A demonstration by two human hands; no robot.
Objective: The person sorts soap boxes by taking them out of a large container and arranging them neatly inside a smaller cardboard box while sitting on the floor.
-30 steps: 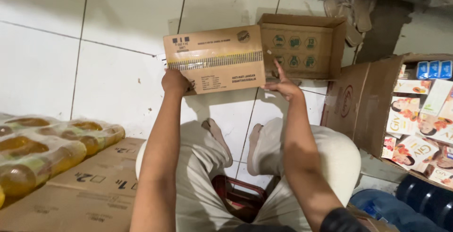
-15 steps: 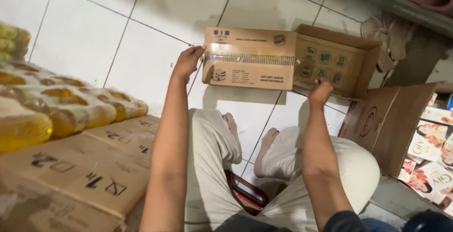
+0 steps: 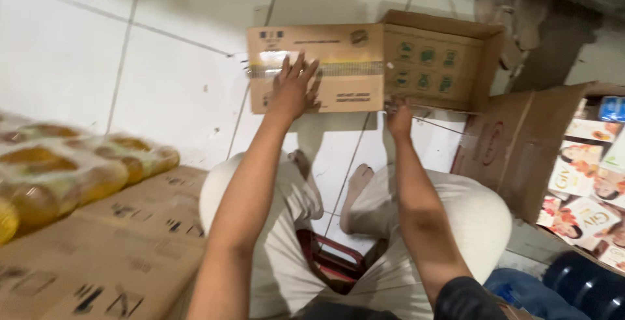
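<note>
Left hand (image 3: 294, 89) is pressing flat, fingers spread wide, on the cardboard box (image 3: 317, 67); right hand (image 3: 398, 113) is gripping its bottom corner.

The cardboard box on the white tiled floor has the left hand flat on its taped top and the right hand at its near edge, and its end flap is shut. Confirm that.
Not quite: the end flap stands open. The head view shows the cardboard box on the tiled floor, the left hand flat on its taped top and the right hand at its near edge.
</note>
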